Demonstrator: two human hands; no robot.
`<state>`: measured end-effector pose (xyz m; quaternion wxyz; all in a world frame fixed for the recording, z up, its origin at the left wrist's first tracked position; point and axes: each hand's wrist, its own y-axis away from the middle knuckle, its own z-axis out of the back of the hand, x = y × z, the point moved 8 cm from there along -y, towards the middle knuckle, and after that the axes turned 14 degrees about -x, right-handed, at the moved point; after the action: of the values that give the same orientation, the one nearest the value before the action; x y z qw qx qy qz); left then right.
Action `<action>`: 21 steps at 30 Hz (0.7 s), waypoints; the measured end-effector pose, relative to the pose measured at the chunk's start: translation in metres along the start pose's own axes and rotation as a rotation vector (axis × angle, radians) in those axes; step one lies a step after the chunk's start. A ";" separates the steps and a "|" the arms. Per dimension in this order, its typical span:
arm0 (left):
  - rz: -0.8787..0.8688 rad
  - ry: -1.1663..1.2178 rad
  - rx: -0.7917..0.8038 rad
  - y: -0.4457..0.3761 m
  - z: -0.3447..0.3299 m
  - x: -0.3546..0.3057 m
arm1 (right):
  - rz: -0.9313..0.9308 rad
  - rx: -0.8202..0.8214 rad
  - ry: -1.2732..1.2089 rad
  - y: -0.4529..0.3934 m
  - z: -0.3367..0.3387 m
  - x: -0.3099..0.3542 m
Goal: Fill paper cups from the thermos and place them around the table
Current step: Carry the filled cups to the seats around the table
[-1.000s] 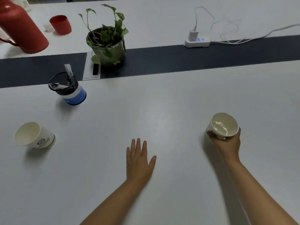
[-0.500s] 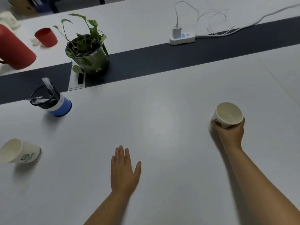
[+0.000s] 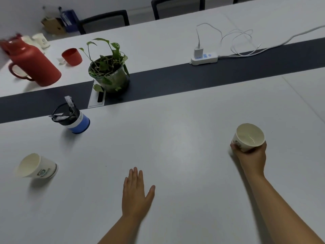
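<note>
Fingers of my right hand [image 3: 250, 158] wrap the lower wall of a white paper cup with a green logo [image 3: 249, 136], which shows liquid glinting inside; I hold it at the right of the pale grey bench [image 3: 175, 138], though I cannot tell whether its base touches the surface. My left hand [image 3: 136, 194] lies flat on the bench, fingers straight and together, holding nothing. A second white paper cup with the same logo [image 3: 36, 166] stands far left. The red thermos with a loop handle [image 3: 31, 65] sits beyond the dark centre strip [image 3: 193, 76], near a small red cup [image 3: 72, 56] and a potted green plant [image 3: 110, 73].
</note>
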<state>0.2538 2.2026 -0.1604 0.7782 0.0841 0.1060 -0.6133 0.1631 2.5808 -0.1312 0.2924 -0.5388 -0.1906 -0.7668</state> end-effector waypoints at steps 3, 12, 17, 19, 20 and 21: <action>0.103 0.246 -0.092 0.003 0.013 -0.001 | -0.061 -0.004 0.000 0.020 0.012 -0.003; 0.514 0.878 -0.306 0.110 0.079 0.060 | 0.009 0.604 -0.100 0.213 -0.002 0.030; 0.756 0.990 -0.583 0.238 0.123 0.142 | 0.090 1.105 -0.138 0.376 -0.014 0.079; 0.868 0.999 -0.756 0.303 0.140 0.178 | 0.145 1.279 -0.150 0.448 -0.008 0.094; 0.922 0.983 -0.834 0.337 0.147 0.196 | 0.182 1.364 -0.151 0.485 -0.003 0.100; 0.973 0.962 -0.902 0.371 0.152 0.212 | 0.221 1.448 -0.147 0.522 0.004 0.105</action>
<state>0.6717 2.0512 -0.0707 0.7856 0.0536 0.6164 -0.0024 0.4813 2.1630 -0.0436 0.6370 -0.2771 -0.6128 -0.3769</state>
